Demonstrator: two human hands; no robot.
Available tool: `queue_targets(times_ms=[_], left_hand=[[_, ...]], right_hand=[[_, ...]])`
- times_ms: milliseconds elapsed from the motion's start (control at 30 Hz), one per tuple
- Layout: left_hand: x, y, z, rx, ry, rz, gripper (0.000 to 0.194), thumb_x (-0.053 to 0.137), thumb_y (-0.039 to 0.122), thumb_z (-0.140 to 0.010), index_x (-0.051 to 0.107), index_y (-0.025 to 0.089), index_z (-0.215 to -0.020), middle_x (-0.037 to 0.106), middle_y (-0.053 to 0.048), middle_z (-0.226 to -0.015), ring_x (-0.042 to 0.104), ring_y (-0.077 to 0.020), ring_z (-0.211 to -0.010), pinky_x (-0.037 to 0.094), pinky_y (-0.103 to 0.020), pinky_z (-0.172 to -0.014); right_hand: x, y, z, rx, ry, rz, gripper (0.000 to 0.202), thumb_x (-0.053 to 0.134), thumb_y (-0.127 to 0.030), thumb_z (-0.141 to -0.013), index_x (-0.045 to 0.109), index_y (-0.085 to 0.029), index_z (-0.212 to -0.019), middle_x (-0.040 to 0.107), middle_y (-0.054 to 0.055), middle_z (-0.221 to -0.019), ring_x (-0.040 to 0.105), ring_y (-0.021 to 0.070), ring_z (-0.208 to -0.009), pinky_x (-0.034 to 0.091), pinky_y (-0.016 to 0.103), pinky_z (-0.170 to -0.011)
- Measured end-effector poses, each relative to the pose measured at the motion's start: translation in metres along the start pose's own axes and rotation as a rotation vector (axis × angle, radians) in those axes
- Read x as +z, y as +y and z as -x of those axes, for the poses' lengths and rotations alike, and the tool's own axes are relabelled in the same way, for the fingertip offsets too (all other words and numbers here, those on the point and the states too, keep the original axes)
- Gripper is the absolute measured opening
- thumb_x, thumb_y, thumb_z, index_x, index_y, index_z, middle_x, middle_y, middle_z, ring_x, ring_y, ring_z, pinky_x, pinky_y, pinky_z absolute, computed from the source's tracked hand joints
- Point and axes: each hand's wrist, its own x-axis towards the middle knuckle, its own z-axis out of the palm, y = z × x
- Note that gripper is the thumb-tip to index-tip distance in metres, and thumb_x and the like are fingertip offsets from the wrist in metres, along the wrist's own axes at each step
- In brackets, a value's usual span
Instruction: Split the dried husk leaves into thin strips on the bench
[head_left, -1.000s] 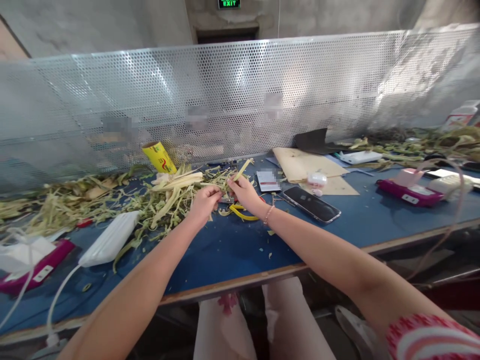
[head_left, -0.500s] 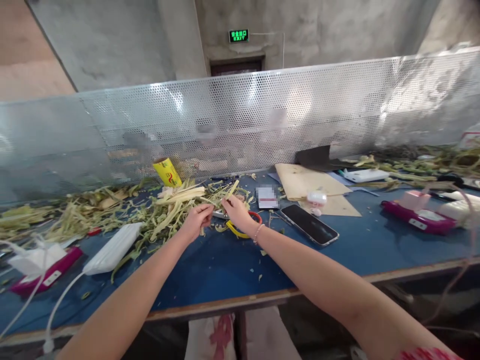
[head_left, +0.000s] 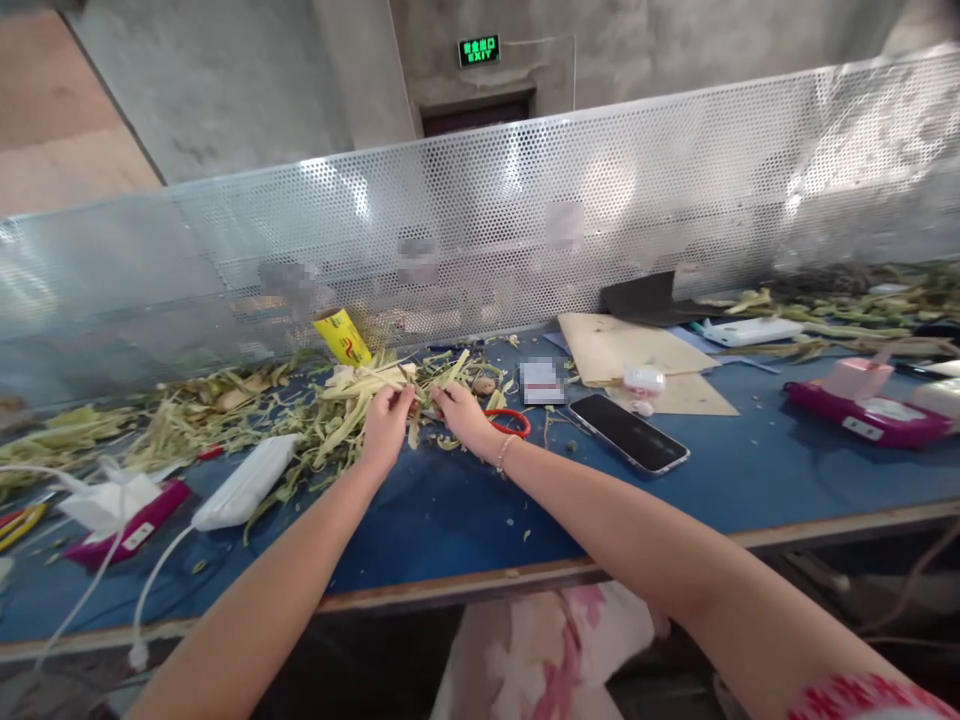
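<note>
Both hands are over the blue table, close together at the right edge of a pile of dry green plant strips [head_left: 330, 425]. My left hand [head_left: 388, 425] is closed, fingertips pinched on something too small to make out. My right hand [head_left: 459, 415], with a bracelet at the wrist, is also closed, its pinched fingertips a short gap from the left ones; what they hold is hidden. Red-handled scissors [head_left: 517, 422] lie partly under my right hand. A small brown lump [head_left: 484, 384] sits just behind it.
A yellow tube [head_left: 343, 337] stands behind the pile. Right of my hands are a small box [head_left: 541, 382], a black phone [head_left: 628, 432] and brown paper [head_left: 637, 350]. White power bank [head_left: 246, 483] and magenta power strips [head_left: 131, 525] lie about. A perforated metal screen [head_left: 480, 240] rises behind.
The view has shifted slightly, with the table contents lower left moving right. My left hand has turned more upright. The scissors' yellow part by my right hand no longer shows.
</note>
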Motion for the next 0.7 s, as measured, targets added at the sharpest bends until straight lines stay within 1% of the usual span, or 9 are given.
queue_targets(times_ms=[67,133,233,367,500,600,700], left_hand=[[0.002,0.0,0.002,0.026,0.037,-0.045,0.032,0.055,0.047,-0.073,0.049,0.017,-0.065,0.05,0.002,-0.058,0.047,-0.0116,-0.056,0.037,-0.024,-0.056],[0.004,0.005,0.004,0.045,0.057,-0.108,0.03,0.051,0.044,-0.077,0.047,0.018,-0.063,0.048,0.002,-0.057,0.046,-0.0121,-0.055,0.035,-0.025,-0.056],[0.007,0.014,0.007,0.103,0.105,-0.228,0.026,0.048,0.037,-0.08,0.043,0.019,-0.062,0.045,0.002,-0.055,0.042,-0.0121,-0.054,0.031,-0.025,-0.054],[0.009,0.023,0.011,0.17,0.153,-0.307,0.023,0.044,0.025,-0.083,0.038,0.02,-0.061,0.039,0.004,-0.052,0.037,-0.0115,-0.051,0.027,-0.025,-0.053],[0.01,0.025,0.011,0.156,0.131,-0.33,0.022,0.046,0.02,-0.081,0.036,0.02,-0.062,0.038,0.004,-0.052,0.035,-0.0113,-0.049,0.024,-0.025,-0.053],[0.011,0.024,0.009,0.12,0.115,-0.296,0.022,0.046,0.022,-0.082,0.037,0.02,-0.062,0.037,0.005,-0.05,0.035,-0.0116,-0.049,0.024,-0.025,-0.053],[0.012,0.02,0.007,0.112,0.134,-0.249,0.023,0.047,0.025,-0.082,0.037,0.02,-0.061,0.037,0.004,-0.052,0.036,-0.012,-0.051,0.024,-0.025,-0.054]], right_hand=[[0.001,0.0,0.003,-0.009,0.002,-0.012,0.02,0.04,-0.033,-0.081,0.04,-0.021,-0.066,0.04,-0.007,-0.05,0.036,0.0082,-0.046,0.028,0.02,-0.046],[0.002,-0.001,0.005,-0.03,0.007,-0.024,0.021,0.04,-0.034,-0.081,0.039,-0.021,-0.065,0.039,-0.007,-0.05,0.035,0.0079,-0.046,0.027,0.02,-0.046],[0.004,-0.003,0.008,-0.064,0.0,-0.039,0.022,0.04,-0.036,-0.081,0.038,-0.021,-0.065,0.038,-0.007,-0.049,0.034,0.0079,-0.045,0.027,0.02,-0.045],[0.005,-0.005,0.011,-0.081,-0.027,-0.037,0.023,0.04,-0.036,-0.081,0.037,-0.021,-0.065,0.038,-0.007,-0.048,0.033,0.0076,-0.044,0.026,0.02,-0.044],[0.004,-0.009,0.014,-0.071,-0.026,-0.002,0.022,0.039,-0.034,-0.082,0.037,-0.021,-0.064,0.036,-0.007,-0.047,0.032,0.0074,-0.043,0.025,0.019,-0.043],[0.002,-0.011,0.016,-0.082,-0.028,0.0,0.022,0.039,-0.033,-0.082,0.037,-0.021,-0.064,0.036,-0.007,-0.047,0.031,0.0072,-0.042,0.025,0.019,-0.042],[0.001,-0.014,0.019,-0.073,-0.054,-0.022,0.022,0.041,-0.033,-0.082,0.038,-0.021,-0.064,0.036,-0.007,-0.048,0.03,0.0067,-0.042,0.024,0.019,-0.041]])
